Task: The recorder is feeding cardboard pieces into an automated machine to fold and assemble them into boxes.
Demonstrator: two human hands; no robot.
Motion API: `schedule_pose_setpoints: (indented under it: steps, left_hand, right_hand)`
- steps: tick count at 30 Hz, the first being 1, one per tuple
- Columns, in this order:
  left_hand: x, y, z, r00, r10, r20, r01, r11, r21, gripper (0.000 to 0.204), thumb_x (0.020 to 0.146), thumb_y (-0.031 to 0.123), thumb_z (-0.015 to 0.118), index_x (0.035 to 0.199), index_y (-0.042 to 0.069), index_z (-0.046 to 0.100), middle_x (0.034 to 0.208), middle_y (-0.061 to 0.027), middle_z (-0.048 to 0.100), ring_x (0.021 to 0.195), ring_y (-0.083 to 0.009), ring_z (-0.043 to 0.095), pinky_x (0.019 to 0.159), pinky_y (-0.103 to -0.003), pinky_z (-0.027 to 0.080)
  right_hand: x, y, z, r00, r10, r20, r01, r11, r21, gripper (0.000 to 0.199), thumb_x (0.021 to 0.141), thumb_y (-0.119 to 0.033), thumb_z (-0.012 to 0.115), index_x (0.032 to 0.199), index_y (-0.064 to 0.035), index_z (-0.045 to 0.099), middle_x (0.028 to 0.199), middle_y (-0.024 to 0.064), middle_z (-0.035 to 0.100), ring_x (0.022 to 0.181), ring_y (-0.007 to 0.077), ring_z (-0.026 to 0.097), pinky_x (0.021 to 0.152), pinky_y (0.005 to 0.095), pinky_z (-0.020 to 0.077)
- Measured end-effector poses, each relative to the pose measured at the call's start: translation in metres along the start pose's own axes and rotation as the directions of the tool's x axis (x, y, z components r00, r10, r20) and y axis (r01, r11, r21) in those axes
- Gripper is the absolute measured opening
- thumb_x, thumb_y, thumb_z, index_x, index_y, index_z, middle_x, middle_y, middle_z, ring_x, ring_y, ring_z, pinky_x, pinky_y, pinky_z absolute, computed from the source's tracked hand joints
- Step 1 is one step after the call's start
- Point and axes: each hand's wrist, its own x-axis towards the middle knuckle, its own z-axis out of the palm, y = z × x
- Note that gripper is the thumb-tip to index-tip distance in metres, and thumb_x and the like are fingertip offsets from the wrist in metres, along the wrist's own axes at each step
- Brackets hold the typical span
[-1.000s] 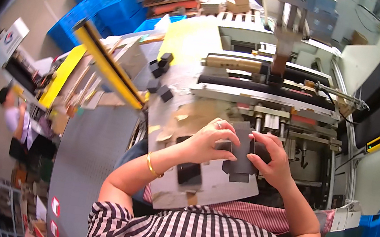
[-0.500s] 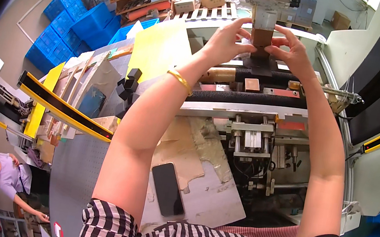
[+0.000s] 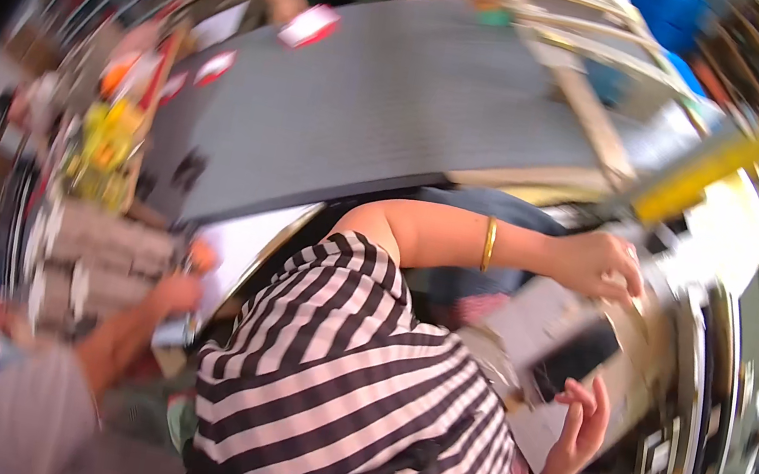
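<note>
My left hand (image 3: 601, 266), with a gold bangle at the wrist, is above the machine's front board (image 3: 528, 314). Its fingers bend loosely, smeared by motion, and nothing shows in them. Lower in the picture, my right hand (image 3: 586, 416) has its fingers apart and a little curled beside the near end of a black phone (image 3: 580, 357). The phone lies on the board between both hands; whether the right fingertips touch it I cannot tell.
A large dark grey table (image 3: 376, 84) stretches behind my left arm, with red-and-white cards on it. One person stands across it, and another person's arm (image 3: 125, 329) reaches toward stacked brown pieces (image 3: 106, 260). A yellow bar (image 3: 728, 161) rises past my left hand.
My view has swung sharply to the left. Both hands have come away from the small brown box under the press and down near the phone. The box is out of sight.
</note>
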Motion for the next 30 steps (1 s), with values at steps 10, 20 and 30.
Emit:
schedule_pose_setpoints:
  steps: [10,20,30]
  left_hand:
    - [-0.559,-0.012,-0.323,-0.418,-0.128,-0.899,0.908,-0.086,-0.410,0.016,0.079,0.017,0.061,0.081,0.004,0.069,0.081,-0.0187,0.067,0.080,-0.0361,0.063,0.073,-0.043,0.051]
    - [-0.655,0.076,-0.407,-0.433,-0.065,-0.899,0.763,-0.558,-0.327,0.030,0.097,0.030,0.046,0.113,0.011,0.063,0.122,-0.0139,0.056,0.113,-0.0316,0.057,0.092,-0.046,0.048]
    - [-0.574,0.025,-0.400,-0.271,-0.566,-0.778,0.819,0.290,-0.496,0.039,0.080,0.040,0.072,0.081,0.001,0.071,0.068,-0.0114,0.068,0.056,-0.0144,0.067,0.055,-0.032,0.054]
  right_hand:
    - [0.072,-0.013,0.218,0.731,0.318,0.604,-0.417,0.908,0.026,0.024,0.097,-0.008,0.053,0.117,0.0033,0.061,0.100,0.0109,0.068,0.087,0.0132,0.062,0.082,0.0251,0.0488]
    - [0.142,-0.031,0.393,0.516,0.240,0.822,-0.104,0.970,-0.219,0.023,0.092,-0.004,0.052,0.112,0.0023,0.063,0.096,0.0135,0.070,0.088,0.0176,0.067,0.082,0.0292,0.0514]
    - [0.117,-0.046,0.382,0.530,0.211,0.822,-0.091,0.977,-0.192,0.022,0.090,-0.003,0.056,0.110,0.0028,0.064,0.094,0.0128,0.070,0.087,0.0183,0.066,0.081,0.0295,0.0515]
